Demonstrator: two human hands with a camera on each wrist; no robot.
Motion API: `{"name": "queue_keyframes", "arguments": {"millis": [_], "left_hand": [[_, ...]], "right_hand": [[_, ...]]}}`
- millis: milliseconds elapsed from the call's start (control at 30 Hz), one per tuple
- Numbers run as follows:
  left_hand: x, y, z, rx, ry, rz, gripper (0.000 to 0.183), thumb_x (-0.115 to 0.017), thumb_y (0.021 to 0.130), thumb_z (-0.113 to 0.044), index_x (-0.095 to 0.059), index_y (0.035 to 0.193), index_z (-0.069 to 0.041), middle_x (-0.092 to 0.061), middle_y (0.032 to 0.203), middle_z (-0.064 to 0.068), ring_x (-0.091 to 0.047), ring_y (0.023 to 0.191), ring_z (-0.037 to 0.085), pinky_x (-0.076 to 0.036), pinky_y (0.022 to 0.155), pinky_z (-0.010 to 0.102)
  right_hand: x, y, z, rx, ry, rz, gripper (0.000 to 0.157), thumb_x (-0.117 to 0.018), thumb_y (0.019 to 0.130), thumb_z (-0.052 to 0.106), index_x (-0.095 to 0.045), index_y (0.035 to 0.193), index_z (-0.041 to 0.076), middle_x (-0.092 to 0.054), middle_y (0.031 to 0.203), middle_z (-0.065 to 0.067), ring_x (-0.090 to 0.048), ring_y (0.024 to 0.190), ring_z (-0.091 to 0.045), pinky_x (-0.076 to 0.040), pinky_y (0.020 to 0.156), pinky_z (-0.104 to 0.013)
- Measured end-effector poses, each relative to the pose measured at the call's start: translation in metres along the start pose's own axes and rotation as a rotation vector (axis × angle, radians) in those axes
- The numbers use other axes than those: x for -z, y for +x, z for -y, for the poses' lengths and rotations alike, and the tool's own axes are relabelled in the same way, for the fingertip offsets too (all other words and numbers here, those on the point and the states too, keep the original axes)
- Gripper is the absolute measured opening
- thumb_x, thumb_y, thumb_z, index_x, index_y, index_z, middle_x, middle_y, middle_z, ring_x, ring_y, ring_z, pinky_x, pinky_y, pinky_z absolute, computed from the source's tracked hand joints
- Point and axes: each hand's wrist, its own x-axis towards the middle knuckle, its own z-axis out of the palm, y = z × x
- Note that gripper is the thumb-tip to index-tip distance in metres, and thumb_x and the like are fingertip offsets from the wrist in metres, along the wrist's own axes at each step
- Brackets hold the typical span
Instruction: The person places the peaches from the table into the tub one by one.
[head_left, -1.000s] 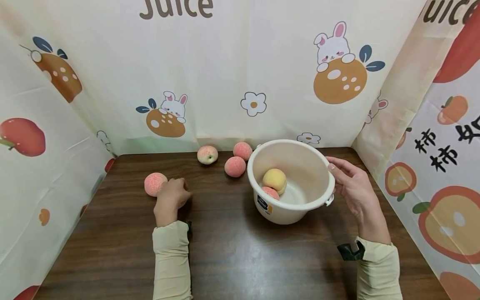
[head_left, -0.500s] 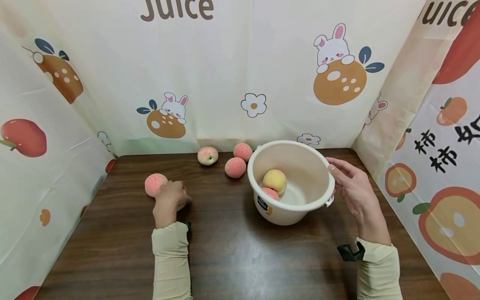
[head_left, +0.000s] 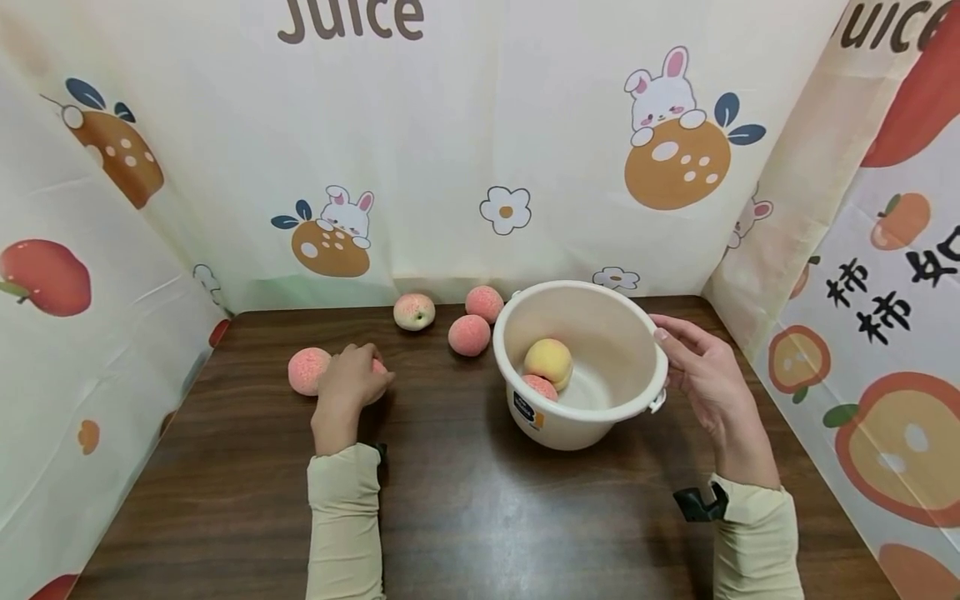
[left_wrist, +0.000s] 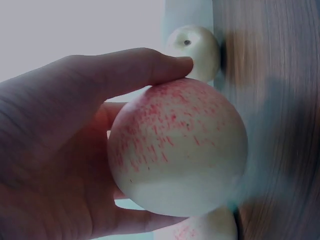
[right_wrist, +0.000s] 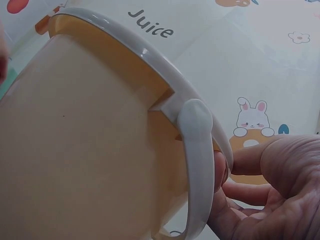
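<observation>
On the left of the table my left hand (head_left: 351, 385) grips a pink-and-white peach (left_wrist: 180, 150), thumb on one side and fingers around the other. Most of that peach is covered by the hand in the head view. Just left of the hand lies another pink peach (head_left: 308, 371). My right hand (head_left: 705, 375) pinches the rim of a cream bucket (head_left: 573, 429) at its right side, beside the white handle (right_wrist: 197, 170). Inside the bucket are a yellow peach (head_left: 548, 362) and a pink peach (head_left: 539, 387), the pink one partly hidden by the rim.
Along the back of the dark wooden table (head_left: 480, 517) lie a pale peach (head_left: 414, 312) and two pink peaches, one in front (head_left: 469, 335) and one behind (head_left: 484, 304), left of the bucket. Printed cloth (head_left: 442, 125) walls off the back and both sides.
My left hand has shifted slightly up and to the right, and the peach in its grip now shows past the fingers. The right hand and the bucket stay in place.
</observation>
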Motion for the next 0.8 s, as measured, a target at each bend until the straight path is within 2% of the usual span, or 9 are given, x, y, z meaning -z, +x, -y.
{"name": "queue_keyframes", "arguments": {"millis": [300,500,800], "left_hand": [[-0.003,0.001,-0.017,-0.076,-0.027,-0.098,0.032,-0.069,0.095,-0.036,-0.067,0.113,-0.010,-0.063,0.124,0.019,-0.058,0.115,0.045,-0.051,0.084,0.061],[-0.007,-0.001,-0.027,-0.129,-0.030,-0.148,0.031,-0.070,0.094,-0.038,-0.068,0.111,-0.012,-0.064,0.118,0.016,-0.061,0.111,0.043,-0.053,0.084,0.063],[-0.004,0.000,-0.039,-0.227,-0.020,-0.219,0.032,-0.073,0.093,-0.041,-0.067,0.113,-0.017,-0.064,0.117,0.012,-0.061,0.109,0.038,-0.053,0.080,0.064]], "right_hand": [[0.001,-0.001,-0.002,0.004,-0.009,0.001,0.043,-0.071,0.099,0.028,-0.062,0.138,0.011,-0.074,0.110,0.007,-0.071,0.083,-0.008,-0.061,0.064,-0.026],[-0.001,-0.002,-0.003,0.008,0.008,0.005,0.038,-0.071,0.099,0.025,-0.064,0.135,0.011,-0.074,0.107,0.006,-0.071,0.081,-0.008,-0.061,0.063,-0.026],[-0.002,0.000,-0.001,0.024,0.040,0.026,0.034,-0.070,0.100,0.021,-0.066,0.132,0.011,-0.075,0.107,0.006,-0.072,0.083,-0.009,-0.061,0.062,-0.027]]}}
